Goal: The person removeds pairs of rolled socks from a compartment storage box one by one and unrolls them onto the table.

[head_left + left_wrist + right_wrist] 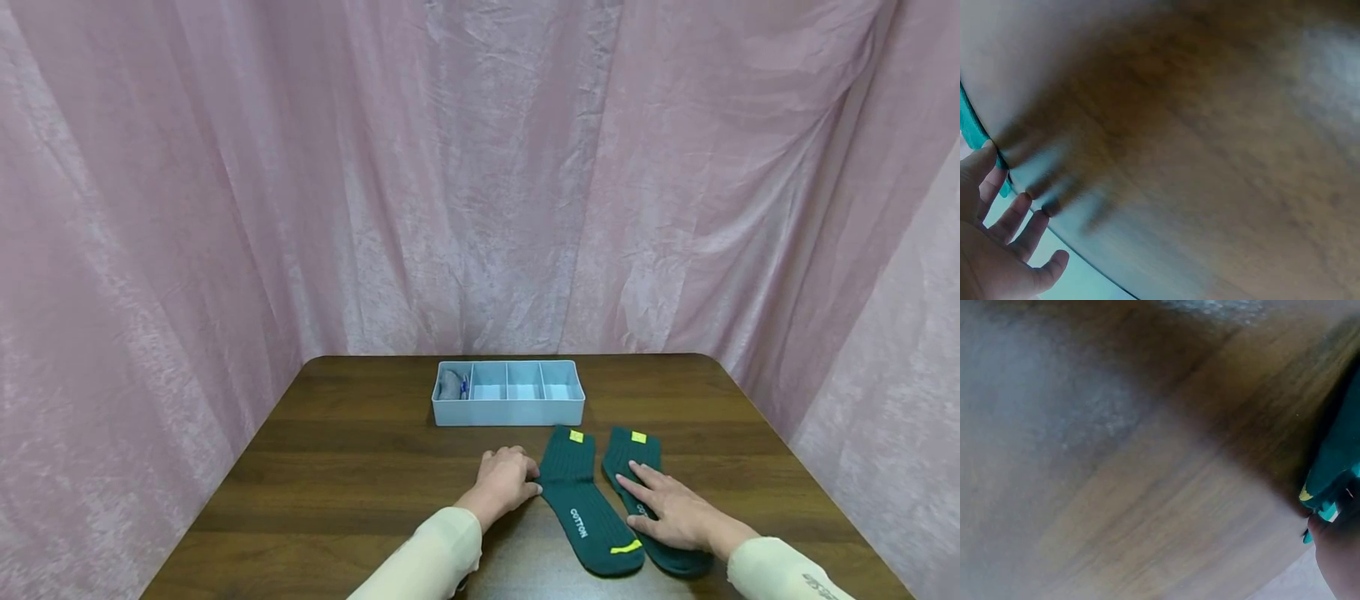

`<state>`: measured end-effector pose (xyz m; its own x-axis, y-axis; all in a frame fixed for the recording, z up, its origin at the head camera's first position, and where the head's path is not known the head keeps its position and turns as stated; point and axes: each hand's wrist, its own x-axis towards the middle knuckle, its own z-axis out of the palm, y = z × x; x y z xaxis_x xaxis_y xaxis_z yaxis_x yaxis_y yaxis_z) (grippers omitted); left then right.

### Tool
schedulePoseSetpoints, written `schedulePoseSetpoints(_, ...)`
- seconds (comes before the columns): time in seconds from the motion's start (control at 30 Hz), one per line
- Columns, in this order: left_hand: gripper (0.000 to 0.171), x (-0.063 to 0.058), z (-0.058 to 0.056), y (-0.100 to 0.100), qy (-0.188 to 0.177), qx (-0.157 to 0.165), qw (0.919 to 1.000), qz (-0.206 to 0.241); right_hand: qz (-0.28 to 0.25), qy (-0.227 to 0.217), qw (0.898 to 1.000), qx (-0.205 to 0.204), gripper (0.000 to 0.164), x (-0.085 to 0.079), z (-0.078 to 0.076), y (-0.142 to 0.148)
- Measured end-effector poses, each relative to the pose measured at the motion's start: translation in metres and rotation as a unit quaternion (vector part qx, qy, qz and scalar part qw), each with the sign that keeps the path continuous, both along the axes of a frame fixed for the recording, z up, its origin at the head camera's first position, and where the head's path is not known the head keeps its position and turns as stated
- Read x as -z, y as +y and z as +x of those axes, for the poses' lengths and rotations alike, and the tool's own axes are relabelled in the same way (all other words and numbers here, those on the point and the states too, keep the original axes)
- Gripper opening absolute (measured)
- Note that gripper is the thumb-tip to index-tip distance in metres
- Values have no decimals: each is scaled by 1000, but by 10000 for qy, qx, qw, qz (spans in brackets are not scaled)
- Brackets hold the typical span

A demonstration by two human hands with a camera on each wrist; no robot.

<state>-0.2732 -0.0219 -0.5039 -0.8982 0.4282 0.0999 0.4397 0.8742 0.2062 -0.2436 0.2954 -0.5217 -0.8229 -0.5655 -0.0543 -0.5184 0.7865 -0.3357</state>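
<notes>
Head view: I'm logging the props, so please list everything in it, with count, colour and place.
Table: one, brown wood, in front of the person
Box: one, pale blue, four compartments, toward the table's far edge
Grey item: one, grey, inside the box at far left; too small to identify
Socks: two, dark green, side by side nearer than the box
Tags: two, yellow, one per sock cuff
Curtain: number unclear, pink, behind and beside the table
Sleeves: two, pale, on both forearms
Left grip: one, bare, at the left sock's edge
Right grip: one, bare, spread on the right sock
</notes>
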Motion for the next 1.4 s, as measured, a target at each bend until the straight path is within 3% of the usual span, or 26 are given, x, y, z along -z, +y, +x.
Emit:
schedulePoseSetpoints(0.3, 20, 1, 0, 6, -10, 95, 9997, -220, -116, -92, 9998, 130, 70, 2, 6, -1)
schedulePoseSetpoints(0.53, 22, 3, -1, 3, 115, 340, 9990, -258, -117, -124, 9991, 382, 68, -13, 9, -11)
schedulePoseSetpoints(0.8, 25, 1, -4, -3, 62, 458, 9989, -107, -235, 244, 9975, 614, 65, -27, 5, -24)
schedulePoseSetpoints(1.07, 17, -3, -11, -12, 36, 521, 9986, 34, -304, 381, 9963, 708, 67, -31, -6, -31)
schedulePoseSetpoints(1.4, 25, -13, -24, -30, 147, 402, 9988, 249, -560, 701, 9921, 872, 69, -45, -31, -44)
